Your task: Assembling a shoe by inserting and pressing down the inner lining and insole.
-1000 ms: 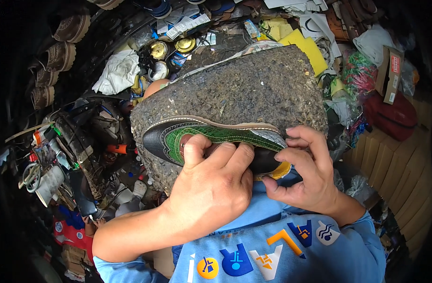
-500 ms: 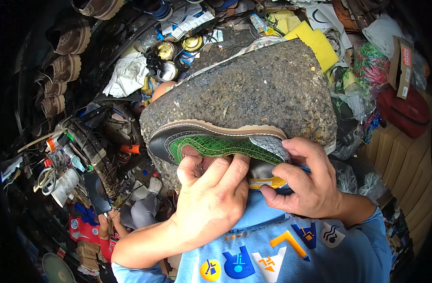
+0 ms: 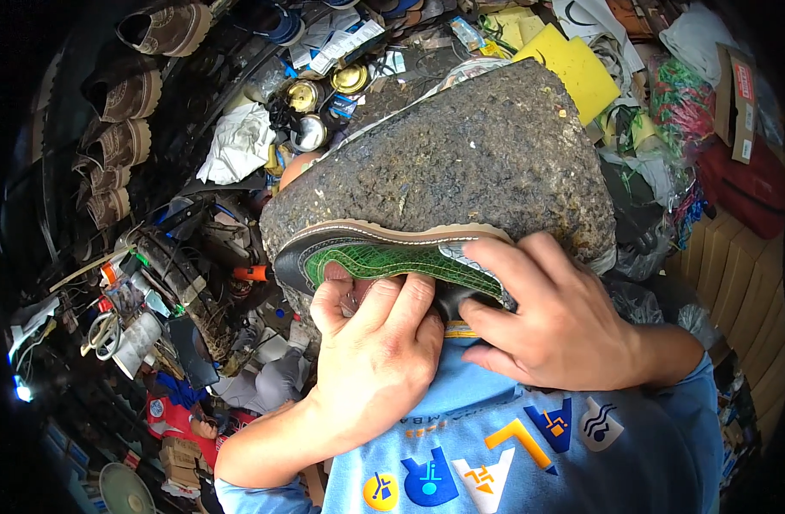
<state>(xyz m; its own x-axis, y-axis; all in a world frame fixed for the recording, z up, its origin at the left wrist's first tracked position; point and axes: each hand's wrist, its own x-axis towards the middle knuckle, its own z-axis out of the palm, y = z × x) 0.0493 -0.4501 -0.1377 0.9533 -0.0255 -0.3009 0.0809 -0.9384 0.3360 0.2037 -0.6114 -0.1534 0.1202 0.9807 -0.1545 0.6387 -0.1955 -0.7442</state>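
A leather shoe lies on its side along the near edge of a rough stone block. It has a black toe, green scale-textured panels, a grey heel patch and a tan-edged sole with white stitching, which faces away from me. My left hand grips the shoe at its opening, with fingers bent over the reddish-brown tongue. At the heel end, my right hand holds the shoe between thumb and fingers and covers most of the grey patch. Part of the yellow-edged insole area shows between my hands.
Brown shoes line a rack at the left. Open tins, crumpled white paper and yellow sheets lie beyond the stone. Scissors hang among tools at left, near a person in red. A dark red bag lies right.
My right hand has shifted from the heel's back edge further over the heel, now covering the grey patch. My left hand keeps its grip. The whole view has shifted slightly.
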